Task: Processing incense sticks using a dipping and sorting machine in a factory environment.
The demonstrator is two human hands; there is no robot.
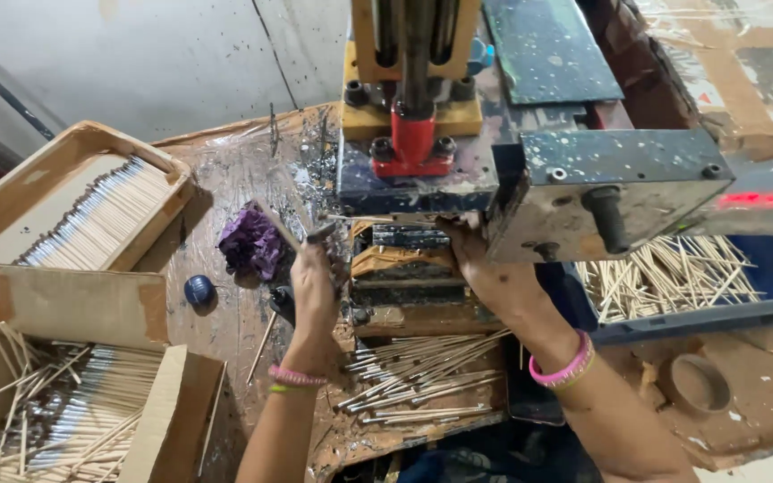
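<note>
Two boxes (73, 304) (cardboard), one ball (199, 290).

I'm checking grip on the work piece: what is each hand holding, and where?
The left hand pinches a thin wooden stick near its lower end. The right hand reaches under the metal press; whether it holds anything cannot be told.

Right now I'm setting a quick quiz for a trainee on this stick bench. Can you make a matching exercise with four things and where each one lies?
Things:
1. purple rag
2. dark blue ball
3. blue tray of plain sticks
4. wooden tray of tipped sticks

Places:
A. far right, under the grey machine head
B. far left, at the bench edge
C. just left of the left hand
D. beside the cardboard flap, left of the rag

Pairs: 1-C, 2-D, 3-A, 4-B
</note>
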